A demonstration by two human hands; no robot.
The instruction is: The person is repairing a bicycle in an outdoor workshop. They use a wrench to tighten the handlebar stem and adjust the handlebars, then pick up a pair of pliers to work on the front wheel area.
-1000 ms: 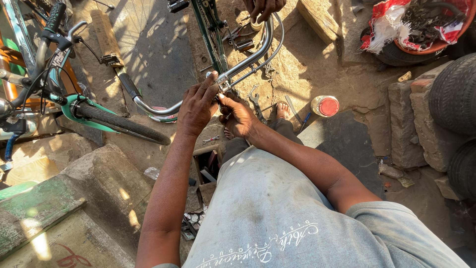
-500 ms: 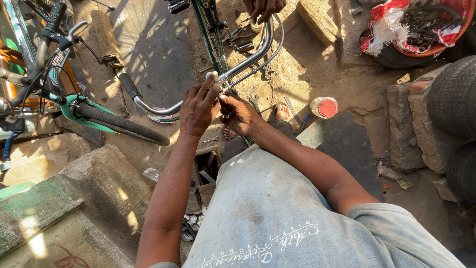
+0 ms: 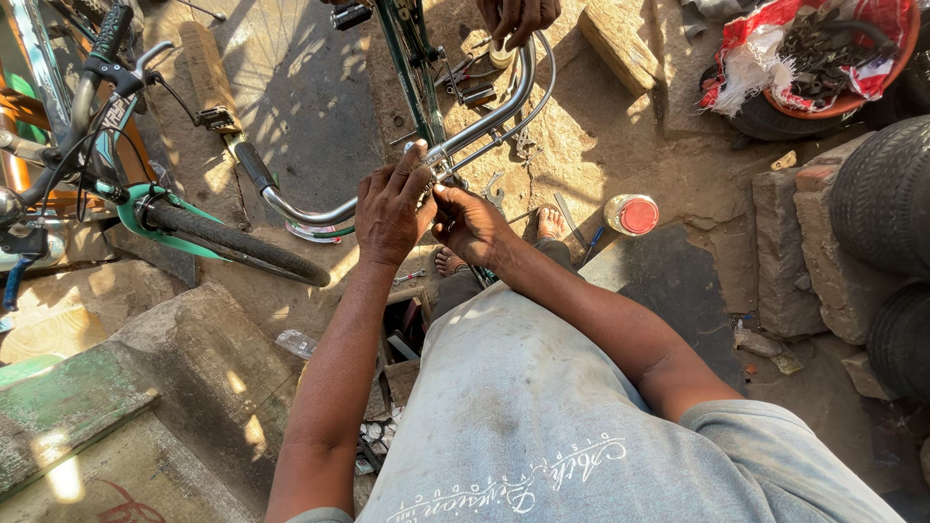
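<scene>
Head view: red-lidded jar beside handlebar, another person's hand gripping.

Sunlit dirt ground, stone blocks, perhaps stacked tyres.

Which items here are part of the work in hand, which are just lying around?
In hand: left hand, right hand, chrome handlebar, another person's hand on its far end.

Lying about: red-lidded jar, green bicycle, tyres, red basin of parts.
</scene>
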